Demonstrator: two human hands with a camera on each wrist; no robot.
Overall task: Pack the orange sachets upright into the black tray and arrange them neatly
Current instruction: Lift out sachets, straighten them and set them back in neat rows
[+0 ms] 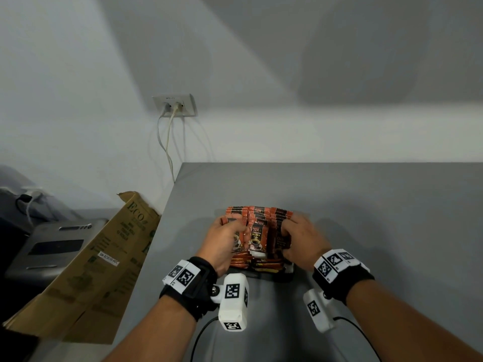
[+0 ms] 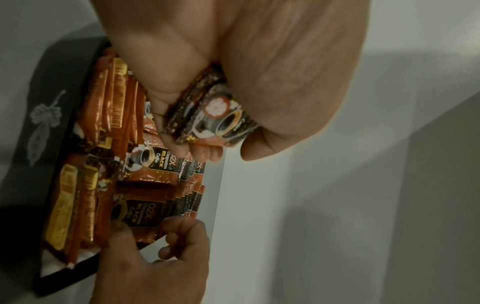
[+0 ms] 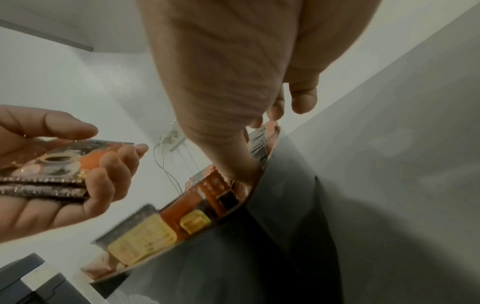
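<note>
Grey counter (image 1: 366, 205) runs up to a white wall, and both hands work at its near middle. Nearest the body, some sachets lie flat at the near end of the black tray (image 2: 39, 115). Over them the left hand (image 1: 224, 241) holds a small stack of sachets (image 2: 207, 117), its fingers (image 3: 114, 164) curled round them with the thumb on top. Just beside it, the right hand (image 1: 300, 239) has its fingers (image 2: 182, 232) bent over the upright sachets (image 1: 257, 239) at the tray's right side, thumb pressed on their faces. Behind the hands, more orange sachets stand in rows. Left of the counter leans a cardboard box (image 1: 99, 262), with a grey machine (image 1: 52, 246) beyond it. Farther back, cables (image 1: 167, 142) hang from a wall socket (image 1: 175, 104).
</note>
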